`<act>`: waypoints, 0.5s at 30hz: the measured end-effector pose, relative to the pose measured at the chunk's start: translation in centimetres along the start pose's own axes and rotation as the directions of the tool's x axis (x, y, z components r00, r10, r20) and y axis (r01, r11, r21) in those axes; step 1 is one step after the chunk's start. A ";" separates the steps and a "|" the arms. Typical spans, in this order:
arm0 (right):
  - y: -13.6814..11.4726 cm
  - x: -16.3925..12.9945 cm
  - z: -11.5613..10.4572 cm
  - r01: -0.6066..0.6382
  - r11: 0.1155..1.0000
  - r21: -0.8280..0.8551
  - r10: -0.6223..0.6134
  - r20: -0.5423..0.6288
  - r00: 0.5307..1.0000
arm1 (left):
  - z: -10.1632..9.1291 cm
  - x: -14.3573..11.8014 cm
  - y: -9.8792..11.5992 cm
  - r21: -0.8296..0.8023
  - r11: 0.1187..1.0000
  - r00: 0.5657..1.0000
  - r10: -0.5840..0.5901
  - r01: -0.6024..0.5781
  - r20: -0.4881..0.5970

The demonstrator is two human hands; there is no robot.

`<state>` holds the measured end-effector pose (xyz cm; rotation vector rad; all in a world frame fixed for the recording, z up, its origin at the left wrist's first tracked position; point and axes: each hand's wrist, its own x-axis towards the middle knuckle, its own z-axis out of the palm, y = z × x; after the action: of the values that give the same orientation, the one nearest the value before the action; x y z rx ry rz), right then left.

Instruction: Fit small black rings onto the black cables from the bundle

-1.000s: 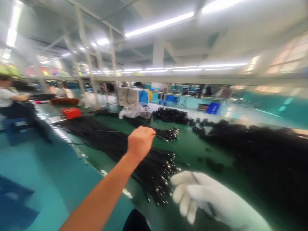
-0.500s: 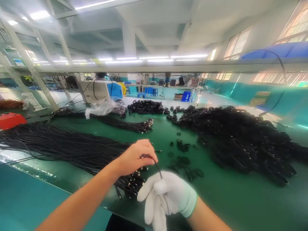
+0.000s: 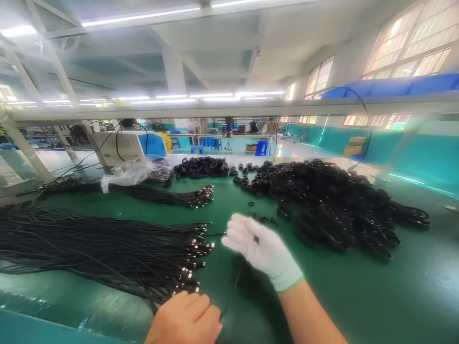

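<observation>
My right hand (image 3: 260, 248), in a white glove, hovers over the green table (image 3: 358, 291) with a thin black cable (image 3: 236, 277) running through its fingers; a small plug tip shows at its palm. My bare left hand (image 3: 186, 321) sits low at the bottom edge, fingers curled on the same cable's lower part. A large flat bundle of straight black cables (image 3: 93, 248) with metal plug ends lies just left of both hands.
A big heap of coiled black cables (image 3: 333, 200) fills the right of the table. A smaller straight cable bundle (image 3: 161, 195) and a plastic bag (image 3: 125, 173) lie at the back left, beside a white machine (image 3: 120, 145). A metal rail crosses overhead.
My left hand has dropped from beside the right hand to the bottom edge, stretching the cable. My gloved hand rose and moved forward. The view turned right.
</observation>
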<state>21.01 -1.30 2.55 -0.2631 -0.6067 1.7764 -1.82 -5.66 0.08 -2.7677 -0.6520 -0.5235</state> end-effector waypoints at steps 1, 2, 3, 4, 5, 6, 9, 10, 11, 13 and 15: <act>0.4 0.0 -0.2 -0.054 0.998 -0.018 0.053 -0.009 0.999 | -1.1 0.3 0.4 -0.006 0.999 0.999 0.034 -0.034 -0.023; 0.9 0.0 -0.4 -0.105 0.994 -0.026 0.105 -0.004 0.994 | -2.2 0.7 0.4 -0.020 0.999 0.998 0.047 -0.048 -0.047; 1.4 -0.1 -0.4 -0.155 0.987 -0.036 0.156 0.015 0.988 | -3.3 1.3 0.2 -0.044 0.998 0.997 0.036 -0.039 -0.065; 1.9 -0.3 -0.4 -0.198 0.979 -0.055 0.201 0.047 0.979 | -4.2 2.0 -0.2 -0.082 0.997 0.997 0.008 -0.014 -0.072; 2.4 -0.5 -0.2 -0.237 0.967 -0.088 0.245 0.088 0.966 | -5.1 2.7 -0.9 -0.130 0.991 0.997 -0.037 0.028 -0.068; 3.0 -0.7 0.0 -0.278 0.952 -0.132 0.295 0.130 0.947 | -5.8 3.5 -1.7 -0.181 0.979 0.994 -0.098 0.089 -0.046; 4.5 -1.2 0.8 -0.364 0.902 -0.235 0.414 0.225 0.882 | -6.8 5.8 -4.1 -0.335 0.902 0.962 -0.262 0.274 0.080; 4.9 -1.4 1.1 -0.373 0.898 -0.233 0.425 0.246 0.871 | -6.8 6.4 -4.8 -0.380 0.871 0.950 -0.291 0.311 0.110; 5.3 -1.4 1.2 -0.379 0.898 -0.223 0.430 0.260 0.865 | -6.5 6.9 -5.3 -0.418 0.843 0.941 -0.313 0.339 0.132; 5.8 -1.5 1.4 -0.379 0.902 -0.205 0.425 0.276 0.862 | -5.6 7.7 -6.1 -0.474 0.796 0.926 -0.341 0.377 0.162; 6.1 -1.4 1.4 -0.385 0.902 -0.194 0.427 0.279 0.860 | -4.1 7.9 -6.7 -0.519 0.753 0.913 -0.361 0.405 0.189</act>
<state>15.73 -4.16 0.38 -0.2079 -0.9557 2.2156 0.48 1.84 7.97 -3.2017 -1.2919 -0.7997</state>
